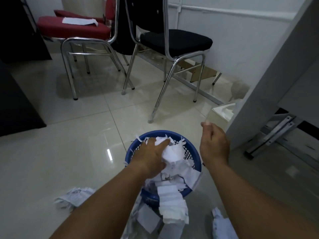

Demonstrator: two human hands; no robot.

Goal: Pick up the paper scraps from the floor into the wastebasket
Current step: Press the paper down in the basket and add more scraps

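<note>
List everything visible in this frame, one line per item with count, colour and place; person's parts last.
wastebasket: 1, blue mesh, centre floor, overfull
paper in basket: heap, white, spilling over near rim
paper scraps on floor: several clumps, white, beside basket near the arms
red chairs: 2, stacked, upper left, white paper on seat
black chair: 1, chrome legs, upper centre
left hand: pressing into basket paper
right hand: loosely curled, above basket's right side, holding nothing visible

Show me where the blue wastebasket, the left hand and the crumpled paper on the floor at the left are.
blue wastebasket (197, 156): head view, right side of the rim.
left hand (151, 156): head view, back of the hand, pressing paper in the basket.
crumpled paper (72, 197): head view, middle of the wad on the floor.
</note>
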